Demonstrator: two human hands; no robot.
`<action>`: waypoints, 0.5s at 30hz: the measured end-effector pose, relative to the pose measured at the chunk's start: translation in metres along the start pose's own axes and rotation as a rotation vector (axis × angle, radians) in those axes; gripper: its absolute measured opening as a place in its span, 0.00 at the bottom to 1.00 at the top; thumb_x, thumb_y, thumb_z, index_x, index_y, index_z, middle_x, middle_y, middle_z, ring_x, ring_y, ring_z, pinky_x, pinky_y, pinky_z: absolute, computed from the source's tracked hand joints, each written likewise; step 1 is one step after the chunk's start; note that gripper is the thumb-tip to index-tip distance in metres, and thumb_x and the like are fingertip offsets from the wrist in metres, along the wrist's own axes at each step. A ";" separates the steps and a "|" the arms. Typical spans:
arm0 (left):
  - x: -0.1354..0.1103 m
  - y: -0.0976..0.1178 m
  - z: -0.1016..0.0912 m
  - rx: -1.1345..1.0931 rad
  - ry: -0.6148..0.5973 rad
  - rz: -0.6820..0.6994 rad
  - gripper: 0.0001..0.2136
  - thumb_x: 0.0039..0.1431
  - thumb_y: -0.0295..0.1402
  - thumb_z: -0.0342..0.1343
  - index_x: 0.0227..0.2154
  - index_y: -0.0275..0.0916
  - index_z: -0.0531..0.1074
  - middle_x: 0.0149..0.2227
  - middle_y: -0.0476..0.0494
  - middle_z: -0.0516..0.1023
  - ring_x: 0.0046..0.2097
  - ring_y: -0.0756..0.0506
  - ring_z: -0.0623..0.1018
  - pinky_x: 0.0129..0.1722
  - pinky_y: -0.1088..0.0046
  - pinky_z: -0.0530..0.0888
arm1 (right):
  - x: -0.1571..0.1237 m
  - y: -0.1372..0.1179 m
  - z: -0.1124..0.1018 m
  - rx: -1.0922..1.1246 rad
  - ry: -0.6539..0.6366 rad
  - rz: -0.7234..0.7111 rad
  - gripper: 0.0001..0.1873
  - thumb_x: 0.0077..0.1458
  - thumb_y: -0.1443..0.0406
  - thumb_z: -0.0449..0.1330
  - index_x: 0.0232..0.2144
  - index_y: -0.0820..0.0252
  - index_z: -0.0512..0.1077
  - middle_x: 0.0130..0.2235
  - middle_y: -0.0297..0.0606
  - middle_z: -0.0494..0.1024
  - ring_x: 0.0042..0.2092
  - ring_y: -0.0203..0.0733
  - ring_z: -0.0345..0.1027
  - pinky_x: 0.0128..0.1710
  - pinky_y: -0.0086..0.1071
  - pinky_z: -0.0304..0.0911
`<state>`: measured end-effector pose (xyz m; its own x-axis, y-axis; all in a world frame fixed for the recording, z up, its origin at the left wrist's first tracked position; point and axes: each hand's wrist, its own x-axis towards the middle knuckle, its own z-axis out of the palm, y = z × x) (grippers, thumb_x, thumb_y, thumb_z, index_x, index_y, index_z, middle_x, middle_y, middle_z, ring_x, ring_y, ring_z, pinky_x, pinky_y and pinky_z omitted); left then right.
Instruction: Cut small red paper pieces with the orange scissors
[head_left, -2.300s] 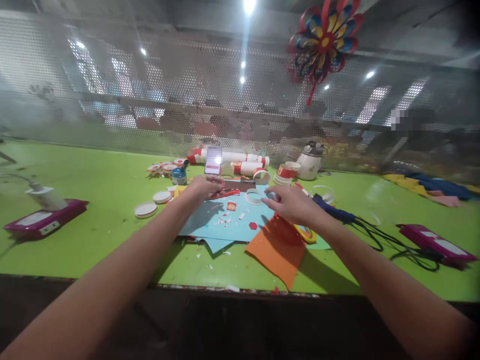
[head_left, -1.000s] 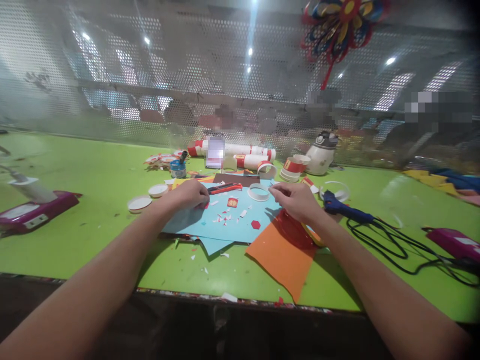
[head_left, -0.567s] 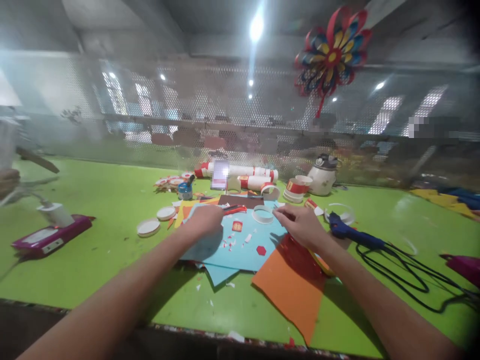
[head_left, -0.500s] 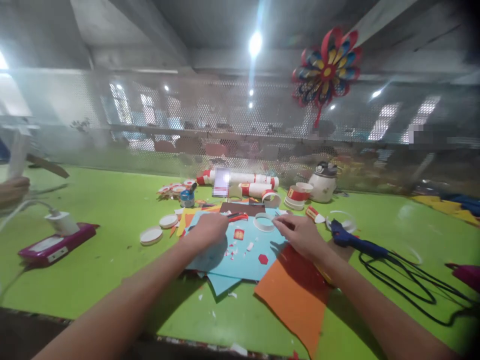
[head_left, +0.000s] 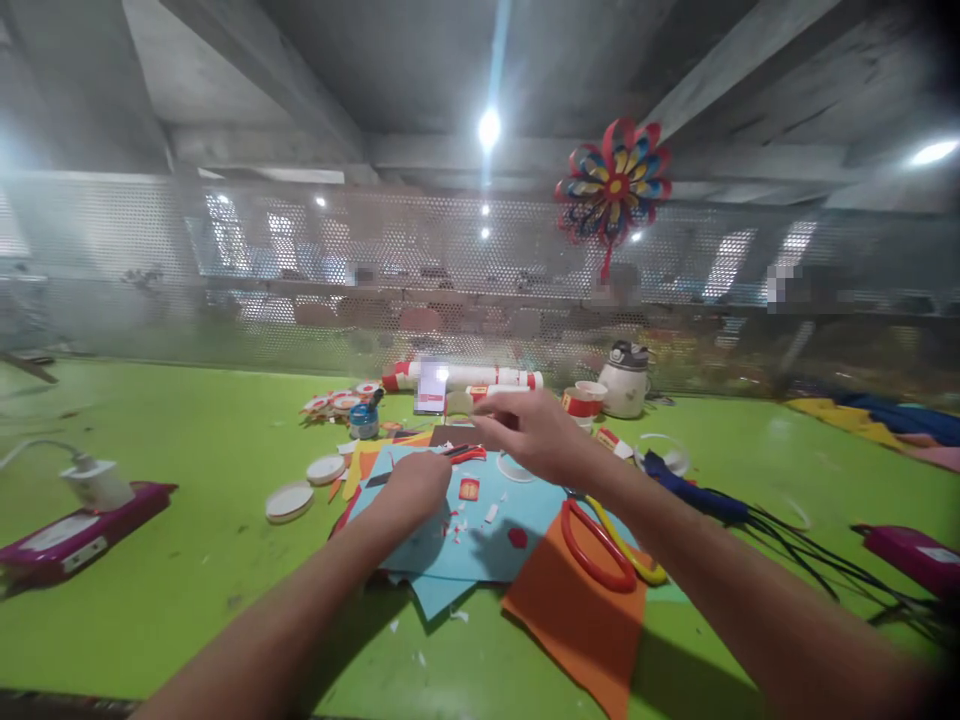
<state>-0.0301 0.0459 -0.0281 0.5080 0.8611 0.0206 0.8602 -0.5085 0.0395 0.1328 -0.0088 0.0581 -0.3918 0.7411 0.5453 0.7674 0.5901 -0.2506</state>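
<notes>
Holds right hand (head_left: 525, 425) half open by ring (head_left: 513, 475); can't tell left hand's (head_left: 424, 485) grip. Shows handle (head_left: 376, 399) in jar (head_left: 364, 425) toward counter's (head_left: 195, 400) far edge.

Green table (head_left: 187, 590), blue sheets (head_left: 481, 556), white discs (head_left: 289, 502)

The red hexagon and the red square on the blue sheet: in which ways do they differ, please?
The red hexagon looks plain; the red square carries a yellowish pattern. The hexagon lies nearer to the camera, the square farther away. Both are small and lie on the blue sheet.
</notes>
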 end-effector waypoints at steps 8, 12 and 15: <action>-0.003 -0.009 0.005 0.017 -0.013 -0.085 0.16 0.59 0.36 0.53 0.48 0.38 0.67 0.49 0.40 0.70 0.46 0.43 0.73 0.43 0.59 0.73 | -0.078 0.088 -0.012 -0.151 -0.207 0.267 0.16 0.56 0.59 0.53 0.30 0.59 0.78 0.22 0.37 0.77 0.24 0.40 0.66 0.22 0.30 0.53; -0.002 -0.018 -0.005 -0.052 -0.003 -0.067 0.10 0.58 0.35 0.54 0.39 0.35 0.72 0.40 0.42 0.76 0.40 0.45 0.76 0.39 0.64 0.73 | -0.093 0.102 -0.019 -0.201 -0.376 0.304 0.14 0.51 0.55 0.58 0.31 0.57 0.79 0.22 0.37 0.76 0.24 0.42 0.67 0.22 0.30 0.53; 0.001 -0.027 -0.016 -0.142 0.015 -0.051 0.06 0.52 0.28 0.54 0.28 0.38 0.76 0.29 0.45 0.79 0.33 0.47 0.76 0.33 0.74 0.69 | -0.098 0.106 -0.021 -0.229 -0.455 0.329 0.17 0.51 0.53 0.58 0.35 0.58 0.78 0.26 0.39 0.77 0.27 0.44 0.68 0.25 0.31 0.55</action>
<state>-0.0534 0.0601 -0.0131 0.4619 0.8864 0.0302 0.8696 -0.4593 0.1813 0.2637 -0.0254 -0.0049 -0.2542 0.9654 0.0588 0.9551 0.2601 -0.1415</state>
